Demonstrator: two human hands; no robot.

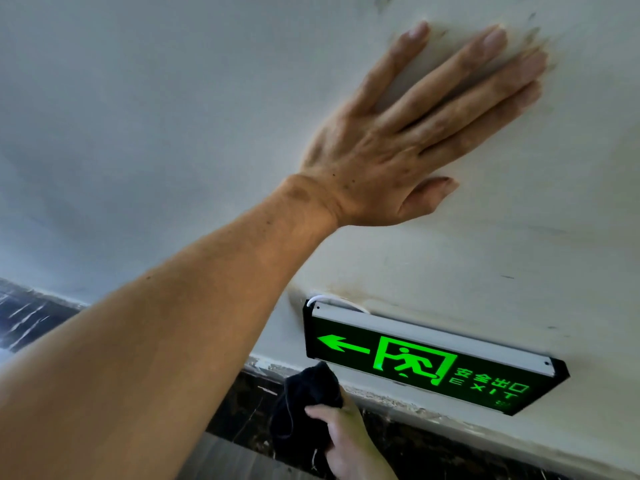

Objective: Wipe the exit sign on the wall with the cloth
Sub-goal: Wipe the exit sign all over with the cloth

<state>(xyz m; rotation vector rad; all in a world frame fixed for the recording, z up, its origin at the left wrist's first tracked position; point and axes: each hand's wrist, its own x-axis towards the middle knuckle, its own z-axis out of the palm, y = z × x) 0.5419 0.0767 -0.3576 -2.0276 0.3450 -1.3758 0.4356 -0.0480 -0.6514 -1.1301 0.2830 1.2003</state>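
Below the exit sign (433,362), a black cloth (304,400) is gripped by the right hand (346,441), fingers curled around it. The left hand (408,133) is pressed flat on the wall (173,98), fingers spread. Strokes are best drawn lightly along the sign's face.

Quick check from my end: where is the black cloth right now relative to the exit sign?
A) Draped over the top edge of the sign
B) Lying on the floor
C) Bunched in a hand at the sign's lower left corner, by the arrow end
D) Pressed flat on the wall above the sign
C: the right hand grips the bunched black cloth at the arrow end of the exit sign, while the left hand lies flat on the wall above.
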